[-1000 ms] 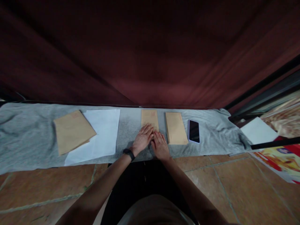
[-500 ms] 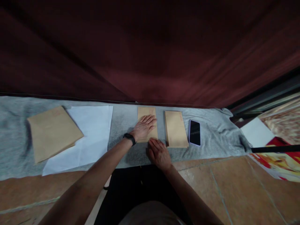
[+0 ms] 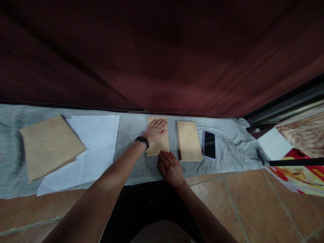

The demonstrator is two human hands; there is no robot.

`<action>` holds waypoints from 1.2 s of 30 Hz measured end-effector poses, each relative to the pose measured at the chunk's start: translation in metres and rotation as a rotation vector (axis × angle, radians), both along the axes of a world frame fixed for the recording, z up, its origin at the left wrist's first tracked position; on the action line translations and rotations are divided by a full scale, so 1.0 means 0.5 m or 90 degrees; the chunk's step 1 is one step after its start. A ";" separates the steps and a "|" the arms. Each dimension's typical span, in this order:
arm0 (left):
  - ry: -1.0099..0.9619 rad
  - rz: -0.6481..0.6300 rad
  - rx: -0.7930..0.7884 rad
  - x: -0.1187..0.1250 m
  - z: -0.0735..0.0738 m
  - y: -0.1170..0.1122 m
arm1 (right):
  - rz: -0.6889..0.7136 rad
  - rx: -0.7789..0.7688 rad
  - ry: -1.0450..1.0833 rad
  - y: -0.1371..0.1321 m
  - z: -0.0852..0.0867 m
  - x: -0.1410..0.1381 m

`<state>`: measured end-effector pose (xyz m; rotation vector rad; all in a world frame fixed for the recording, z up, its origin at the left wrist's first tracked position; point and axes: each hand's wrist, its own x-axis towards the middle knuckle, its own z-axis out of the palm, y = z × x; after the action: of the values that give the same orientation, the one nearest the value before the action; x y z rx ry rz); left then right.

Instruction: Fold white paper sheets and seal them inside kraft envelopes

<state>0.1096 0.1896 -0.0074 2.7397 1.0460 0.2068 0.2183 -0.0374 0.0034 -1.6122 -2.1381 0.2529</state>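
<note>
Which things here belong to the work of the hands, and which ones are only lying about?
Likely in the work:
left hand, flat on the middle brown envelope
right hand, at its near edge
perhaps the similar brown stack, larger brown envelopes and white sheets

Probably just lying about:
phone
white panel
red-and-yellow printed item

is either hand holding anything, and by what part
The left hand grips nothing: it lies flat on the far half of the middle brown envelope. The right hand is at the envelope's near edge; whether it pinches cannot be told.
</note>
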 end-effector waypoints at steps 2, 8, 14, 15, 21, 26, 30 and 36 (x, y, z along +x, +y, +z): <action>0.004 -0.014 -0.008 -0.007 0.001 -0.010 | 0.002 0.003 0.002 -0.001 -0.001 0.001; 0.013 -0.088 -0.050 -0.050 0.000 -0.054 | -0.003 0.007 0.009 -0.001 -0.004 0.002; 0.014 -0.124 -0.080 -0.102 0.007 -0.125 | -0.014 0.024 0.014 -0.001 -0.013 -0.001; 0.015 -0.126 -0.082 -0.110 0.010 -0.140 | -0.017 0.025 0.014 0.000 -0.015 -0.001; 0.032 -0.112 -0.064 -0.161 0.018 -0.240 | -0.024 0.028 0.007 0.000 -0.022 -0.001; 0.026 -0.052 0.018 -0.180 0.018 -0.329 | -0.033 0.034 0.003 -0.002 -0.023 -0.004; 0.049 -0.022 0.052 -0.177 0.028 -0.361 | -0.061 0.059 -0.019 -0.008 -0.027 -0.014; 0.061 0.031 0.040 -0.186 0.043 -0.369 | -0.130 0.096 -0.037 -0.021 -0.039 -0.023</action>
<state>0.0167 0.0050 0.0141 2.8071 1.1498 0.1174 0.2070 -0.0478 -0.0160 -1.7509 -1.9630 -0.0204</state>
